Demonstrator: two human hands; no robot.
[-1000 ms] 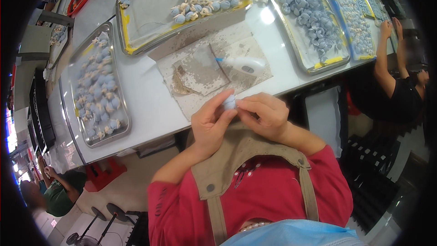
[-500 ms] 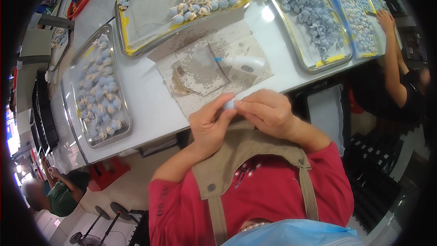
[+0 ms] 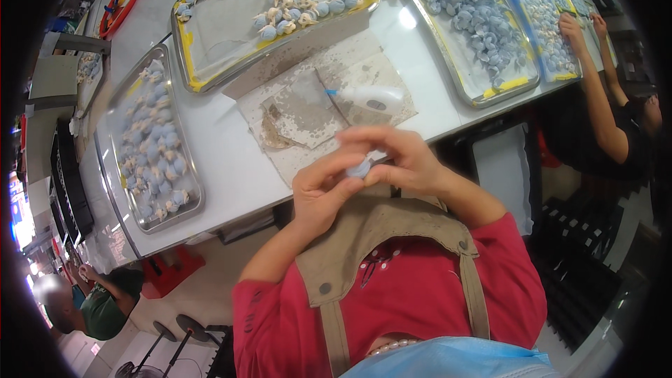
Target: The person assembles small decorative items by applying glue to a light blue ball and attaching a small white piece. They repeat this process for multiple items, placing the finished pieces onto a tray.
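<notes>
Near the bench's front edge, my left hand (image 3: 323, 192) pinches a small rounded light-blue piece (image 3: 359, 169) between thumb and fingers. My right hand (image 3: 409, 161) is curled about the same piece from the other side. Its thumb lies against the piece, while its upper fingers arch over toward my left fingertips. What those fingers touch is partly hidden. Just beyond my hands is a stained cardboard sheet (image 3: 280, 157), on which lies a white bottle (image 3: 381, 99) with a blue tip.
Small blue-and-cream figures fill a left tray (image 3: 198, 196) and part of a far tray (image 3: 183, 63). Loose blue pieces sit in a right tray (image 3: 458, 77). Another person's arm (image 3: 595, 91) reaches over trays at right. A red round container (image 3: 133, 7) stands far left.
My right fingers have lifted from a close pinch and now arch above the piece, leaving more of it visible. At right, the other person's hands have moved apart.
</notes>
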